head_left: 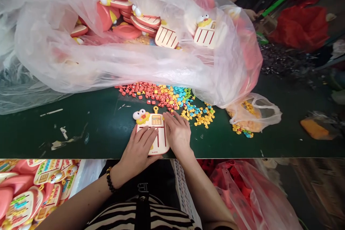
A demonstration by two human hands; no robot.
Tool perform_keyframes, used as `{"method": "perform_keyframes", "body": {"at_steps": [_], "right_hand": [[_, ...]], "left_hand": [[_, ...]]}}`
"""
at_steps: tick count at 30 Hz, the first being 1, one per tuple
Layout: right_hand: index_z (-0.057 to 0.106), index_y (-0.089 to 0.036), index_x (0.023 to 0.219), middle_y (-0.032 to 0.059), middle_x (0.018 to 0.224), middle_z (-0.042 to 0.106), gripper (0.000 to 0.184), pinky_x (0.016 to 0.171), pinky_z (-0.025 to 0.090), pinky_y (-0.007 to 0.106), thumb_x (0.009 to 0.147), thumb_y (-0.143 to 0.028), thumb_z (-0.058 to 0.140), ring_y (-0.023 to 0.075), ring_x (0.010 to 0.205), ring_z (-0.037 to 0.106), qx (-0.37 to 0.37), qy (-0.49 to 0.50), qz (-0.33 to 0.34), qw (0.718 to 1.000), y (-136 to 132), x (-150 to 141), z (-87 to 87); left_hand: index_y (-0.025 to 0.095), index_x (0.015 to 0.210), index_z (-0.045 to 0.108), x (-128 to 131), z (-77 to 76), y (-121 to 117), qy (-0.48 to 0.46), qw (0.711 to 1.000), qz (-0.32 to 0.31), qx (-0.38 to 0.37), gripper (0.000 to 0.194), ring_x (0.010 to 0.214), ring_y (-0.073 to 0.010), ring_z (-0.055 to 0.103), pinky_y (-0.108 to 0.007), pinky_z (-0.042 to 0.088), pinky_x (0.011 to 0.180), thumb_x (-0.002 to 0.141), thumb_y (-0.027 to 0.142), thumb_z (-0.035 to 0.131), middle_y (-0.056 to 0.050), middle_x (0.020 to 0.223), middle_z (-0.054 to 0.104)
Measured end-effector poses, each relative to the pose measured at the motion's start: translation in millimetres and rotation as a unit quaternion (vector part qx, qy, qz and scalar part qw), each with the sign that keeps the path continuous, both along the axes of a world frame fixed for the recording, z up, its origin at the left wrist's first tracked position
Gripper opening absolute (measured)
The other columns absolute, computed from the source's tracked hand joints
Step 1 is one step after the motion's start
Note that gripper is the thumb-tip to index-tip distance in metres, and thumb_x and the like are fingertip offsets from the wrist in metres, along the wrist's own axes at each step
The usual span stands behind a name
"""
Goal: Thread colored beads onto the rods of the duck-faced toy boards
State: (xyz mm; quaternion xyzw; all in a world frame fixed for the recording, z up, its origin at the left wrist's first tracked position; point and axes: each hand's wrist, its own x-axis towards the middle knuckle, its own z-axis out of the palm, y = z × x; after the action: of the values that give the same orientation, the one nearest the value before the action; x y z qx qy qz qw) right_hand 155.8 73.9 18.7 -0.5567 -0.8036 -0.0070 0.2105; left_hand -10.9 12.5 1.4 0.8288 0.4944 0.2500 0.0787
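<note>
A cream toy board (157, 133) with red slots, a yellow loop on top and a cartoon bird face at its upper left lies on the dark green table (94, 125) near the front edge. My left hand (138, 149) lies flat on the board's lower left, fingers spread. My right hand (178, 133) rests on the board's right edge, fingers stretched toward a heap of small coloured beads (167, 95) in red, orange, yellow, blue and green. Neither hand visibly holds anything.
A large clear plastic bag (121, 54) of red and cream toy boards fills the back. A small bag of yellow beads (250, 115) lies right. Finished boards (32, 190) pile at lower left. Another person's hand (252, 14) shows at top right, by red bags.
</note>
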Motion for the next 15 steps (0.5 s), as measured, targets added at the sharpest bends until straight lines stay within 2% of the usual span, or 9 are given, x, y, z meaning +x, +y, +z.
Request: {"method": "perform_keyframes", "body": {"at_steps": [6, 12, 15], "right_hand": [[0.062, -0.023, 0.124, 0.0082, 0.121, 0.068, 0.032, 0.093, 0.044, 0.042, 0.095, -0.024, 0.046, 0.0266, 0.121, 0.057, -0.012, -0.022, -0.006, 1.000, 0, 0, 1.1], [0.067, -0.025, 0.115, 0.0052, 0.117, 0.070, 0.029, 0.087, 0.049, 0.040, 0.096, -0.025, 0.046, 0.0250, 0.118, 0.059, -0.044, 0.002, 0.004, 0.999, 10, 6, 2.5], [0.066, -0.025, 0.117, 0.0062, 0.119, 0.069, 0.030, 0.089, 0.048, 0.040, 0.095, -0.023, 0.046, 0.0253, 0.120, 0.058, -0.038, -0.001, 0.020, 0.999, -2, 8, 2.5]], "left_hand": [[0.012, 0.136, 0.042, 0, -0.8, 1, -0.016, 1.000, 0.006, -0.007, 0.068, 0.122, -0.0298, 0.049, -0.052, 0.029, 0.112, 0.083, 0.049, 0.061, -0.016, 0.127, 0.058], [0.011, 0.135, 0.041, -1, -1.2, 0, -0.015, 1.000, 0.004, -0.007, 0.071, 0.122, -0.0299, 0.049, -0.052, 0.031, 0.111, 0.080, 0.048, 0.066, -0.016, 0.127, 0.057], [0.012, 0.138, 0.037, -2, -1.2, -1, -0.021, 1.000, 0.008, -0.011, 0.072, 0.124, -0.0298, 0.049, -0.052, 0.030, 0.112, 0.082, 0.049, 0.063, -0.016, 0.129, 0.056]]}}
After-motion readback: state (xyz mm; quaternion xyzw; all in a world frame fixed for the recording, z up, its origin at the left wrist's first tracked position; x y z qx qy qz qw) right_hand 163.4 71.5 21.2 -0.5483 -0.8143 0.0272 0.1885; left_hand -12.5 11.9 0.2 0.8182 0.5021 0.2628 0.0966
